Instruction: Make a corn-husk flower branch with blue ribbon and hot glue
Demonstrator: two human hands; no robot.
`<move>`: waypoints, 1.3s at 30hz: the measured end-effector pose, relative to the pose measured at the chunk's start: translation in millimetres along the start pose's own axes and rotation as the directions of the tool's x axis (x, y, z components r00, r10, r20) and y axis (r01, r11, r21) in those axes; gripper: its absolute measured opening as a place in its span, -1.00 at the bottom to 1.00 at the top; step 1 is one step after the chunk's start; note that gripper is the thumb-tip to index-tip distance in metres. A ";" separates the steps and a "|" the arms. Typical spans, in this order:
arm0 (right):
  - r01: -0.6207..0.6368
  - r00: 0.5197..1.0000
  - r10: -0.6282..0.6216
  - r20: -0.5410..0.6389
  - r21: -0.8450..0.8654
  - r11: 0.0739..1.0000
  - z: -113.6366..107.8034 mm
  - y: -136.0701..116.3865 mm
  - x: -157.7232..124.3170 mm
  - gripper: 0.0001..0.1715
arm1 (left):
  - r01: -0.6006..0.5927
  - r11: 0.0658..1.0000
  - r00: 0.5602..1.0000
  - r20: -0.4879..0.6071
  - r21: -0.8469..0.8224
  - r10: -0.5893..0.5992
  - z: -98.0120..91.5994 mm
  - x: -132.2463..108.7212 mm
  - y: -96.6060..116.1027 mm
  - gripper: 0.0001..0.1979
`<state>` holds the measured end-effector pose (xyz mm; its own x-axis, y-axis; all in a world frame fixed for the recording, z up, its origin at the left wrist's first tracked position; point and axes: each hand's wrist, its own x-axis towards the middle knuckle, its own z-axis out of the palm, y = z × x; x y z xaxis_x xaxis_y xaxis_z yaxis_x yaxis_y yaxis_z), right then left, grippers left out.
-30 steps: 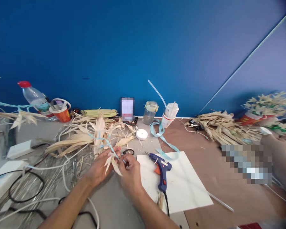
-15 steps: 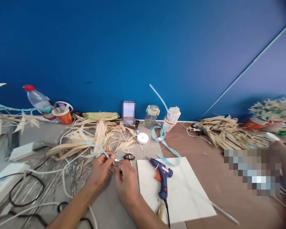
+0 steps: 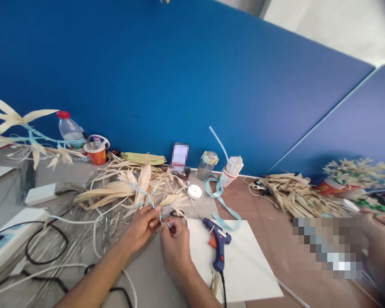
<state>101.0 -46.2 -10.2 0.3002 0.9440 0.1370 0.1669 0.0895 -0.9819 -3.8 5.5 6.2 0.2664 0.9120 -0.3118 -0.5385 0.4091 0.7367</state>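
Note:
My left hand point(image 3: 143, 226) and my right hand point(image 3: 175, 243) meet near the middle of the table, fingers pinched together on a light blue ribbon-wrapped stem point(image 3: 149, 199) with pale dried leaves. The stem rises up and left from my fingers over a pile of dried husk strips point(image 3: 115, 190). Black-handled scissors point(image 3: 179, 212) lie just beyond my right hand. A blue glue gun point(image 3: 218, 243) rests on a white sheet point(image 3: 244, 261) to the right of my right hand.
A white ribbon spool point(image 3: 194, 191), loose blue ribbon point(image 3: 223, 201), glass jar point(image 3: 206, 165) and paper cup point(image 3: 231, 169) stand behind. A bottle point(image 3: 69, 131) and red cup point(image 3: 97, 153) are back left; cables point(image 3: 45, 248) at left. Another person's hand point(image 3: 380, 239) is at right.
The camera has tilted up and rolled, showing more of the wall. My hands stay together on the ribbon stem, which now shows fewer leaves at my fingers.

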 end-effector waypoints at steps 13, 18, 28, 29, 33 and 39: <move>-0.459 0.884 0.255 0.392 0.622 0.635 -7.6 -15.1 9.8 -0.62 | 0.020 0.999 0.955 0.296 -0.048 -0.005 -9.9 -3.6 7.5 -0.81; -0.385 0.918 0.229 0.324 0.587 0.712 -5.6 -9.3 9.6 -0.64 | -0.099 0.995 0.985 0.148 0.031 0.094 -4.3 -1.7 2.7 -0.78; 0.125 0.990 -0.132 0.044 0.141 0.982 -7.3 -1.6 4.3 -0.72 | -0.204 0.976 0.978 -0.014 0.075 0.206 -0.9 3.6 -3.0 -0.74; 0.161 0.984 -0.168 0.056 0.111 0.981 -7.8 -0.7 3.5 -0.71 | -0.207 0.975 0.978 -0.021 0.078 0.209 -0.9 3.4 -2.3 -0.74; 0.267 0.962 -0.265 0.073 -0.023 0.963 -9.6 4.0 -0.1 -0.77 | -0.207 0.969 0.973 -0.072 0.136 0.218 0.7 1.0 -0.3 -0.71; 0.228 0.974 -0.224 0.048 -0.167 0.959 -9.8 6.8 -3.5 -0.89 | -0.195 0.938 0.965 -0.114 0.287 0.236 3.8 -2.8 -3.2 -0.69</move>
<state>110.3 -52.0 -16.1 0.2098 0.9143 0.3466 0.3857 0.2484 -0.8886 0.3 1.6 7.0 0.0390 0.9799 -0.1956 -0.3273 0.1975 0.9241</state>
